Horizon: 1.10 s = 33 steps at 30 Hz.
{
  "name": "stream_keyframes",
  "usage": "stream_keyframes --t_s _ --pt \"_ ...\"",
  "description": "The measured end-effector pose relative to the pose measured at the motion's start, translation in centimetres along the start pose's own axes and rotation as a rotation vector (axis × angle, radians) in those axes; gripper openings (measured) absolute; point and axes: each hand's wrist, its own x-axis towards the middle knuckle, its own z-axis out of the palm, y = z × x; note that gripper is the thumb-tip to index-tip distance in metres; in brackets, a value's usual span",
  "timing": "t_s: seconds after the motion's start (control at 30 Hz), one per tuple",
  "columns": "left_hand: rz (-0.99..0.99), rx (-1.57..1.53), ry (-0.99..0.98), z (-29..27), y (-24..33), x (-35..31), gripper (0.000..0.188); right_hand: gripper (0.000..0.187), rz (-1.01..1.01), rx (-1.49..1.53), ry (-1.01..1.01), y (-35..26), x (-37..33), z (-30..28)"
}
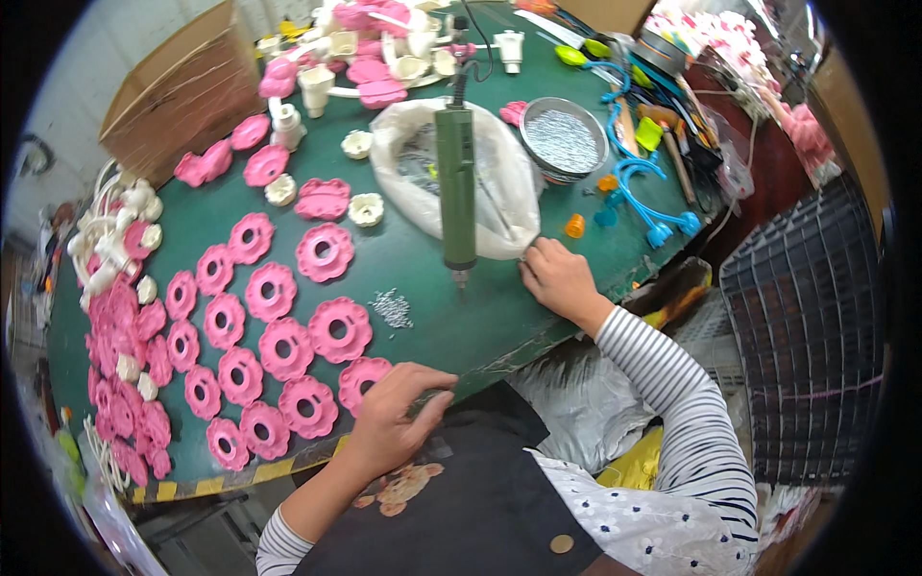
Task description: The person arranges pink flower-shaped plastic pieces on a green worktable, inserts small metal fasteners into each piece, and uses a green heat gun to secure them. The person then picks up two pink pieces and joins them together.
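Observation:
My left hand point(399, 413) is at the table's front edge, fingers stretched out and thumb apart, holding nothing. It is beside the nearest pink flower-shaped ring point(363, 382). My right hand point(562, 278) rests at the lower right rim of a white plastic bag point(399, 154), its fingers curled; what they hold, if anything, is hidden. A green electric screwdriver point(456, 187) hangs upright in front of the bag, its tip above the table. Left of it lies a small heap of silvery screws point(392, 308). Several more pink scalloped rings point(285, 348) lie in rows to the left.
A round metal bowl point(563, 140) of screws stands right of the bag. Blue curved parts point(639, 182), an orange cap point(574, 226) and hand tools lie at the right. Pink and white parts are piled at left and back, near a cardboard box point(182, 96). A black crate point(812, 336) stands right.

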Motion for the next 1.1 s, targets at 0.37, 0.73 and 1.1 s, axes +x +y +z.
stream_keyframes --t_s 0.37,0.73,1.1 --pt "-0.377 -0.443 -0.071 1.1 -0.8 -1.9 0.021 0.021 0.277 0.065 0.203 -1.2 -0.1 1.3" --pt "-0.746 -1.133 -0.056 0.3 -2.1 -2.4 0.023 0.031 0.391 0.344 0.328 -0.5 -0.8 1.3" --pt "-0.812 -1.628 0.02 1.0 -1.8 -0.1 0.033 0.016 -0.099 0.76 0.277 -15.8 2.4 -4.7"
